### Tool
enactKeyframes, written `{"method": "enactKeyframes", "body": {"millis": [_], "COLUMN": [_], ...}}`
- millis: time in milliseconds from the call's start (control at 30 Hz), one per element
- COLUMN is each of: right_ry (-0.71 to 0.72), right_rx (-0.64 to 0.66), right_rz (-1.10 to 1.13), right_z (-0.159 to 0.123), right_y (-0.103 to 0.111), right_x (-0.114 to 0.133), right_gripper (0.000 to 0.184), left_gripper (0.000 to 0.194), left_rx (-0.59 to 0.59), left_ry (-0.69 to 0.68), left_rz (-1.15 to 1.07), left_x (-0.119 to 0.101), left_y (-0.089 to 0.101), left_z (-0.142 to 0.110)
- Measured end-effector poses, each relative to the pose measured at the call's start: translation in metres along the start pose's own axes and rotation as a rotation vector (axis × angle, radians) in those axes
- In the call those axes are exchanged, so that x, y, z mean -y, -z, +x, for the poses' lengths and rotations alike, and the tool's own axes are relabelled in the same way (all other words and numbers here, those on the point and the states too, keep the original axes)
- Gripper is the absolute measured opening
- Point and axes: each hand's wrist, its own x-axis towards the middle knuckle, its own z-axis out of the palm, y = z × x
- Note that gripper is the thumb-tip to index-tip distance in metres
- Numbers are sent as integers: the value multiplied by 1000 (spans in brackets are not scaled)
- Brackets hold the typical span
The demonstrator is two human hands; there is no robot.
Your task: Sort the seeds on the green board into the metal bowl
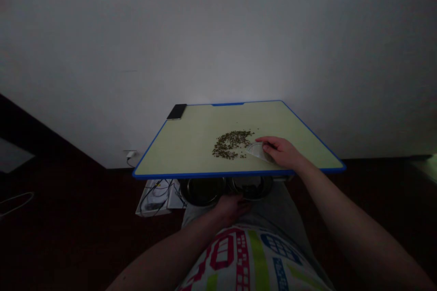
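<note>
A heap of small green-brown seeds (230, 143) lies on a pale green table with a blue rim (191, 175). Right of the heap, my right hand (282, 151) rests on the tabletop, fingers closed on a small white card-like scraper (256, 151) whose edge touches the seeds. Below the table's front edge my left hand (231, 207) lies on my lap, next to two metal bowls (202, 190) (251, 186); its fingers point toward the bowls and I cannot make out whether it grips one.
A dark phone (176, 111) lies at the table's far left corner. Under the table on the left sits a white box with cables (157, 196). A wall socket with a plug (130, 154) is at the base of the wall. The floor is dark.
</note>
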Motion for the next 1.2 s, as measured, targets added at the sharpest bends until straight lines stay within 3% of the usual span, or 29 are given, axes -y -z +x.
{"method": "enactKeyframes", "body": {"millis": [100,267,567,900,1067,1200], "right_ry": [-22,-18,19,75,147,215], "right_rx": [16,5,-1,-76,-65,-53], "right_rz": [-9,-35,-54,-130,-164,-181], "right_z": [0,0,0,-5,-8,-8], "right_y": [0,0,0,1,2,1], "right_x": [1,0,-4,-1,1,4], "right_gripper": [42,41,38,35,34,35], "left_gripper": [36,17,6,21,31,37], "left_rx": [5,23,103,147,177,127], "left_ry": [-29,-81,-59,-128,-146,-182], "left_rz": [-17,-33,45,11,13,6], "left_x": [-1,-9,-32,-24,-20,-14], "left_y": [-1,-2,8,12,15,18], "left_z": [-2,-15,-71,-116,-120,-113]}}
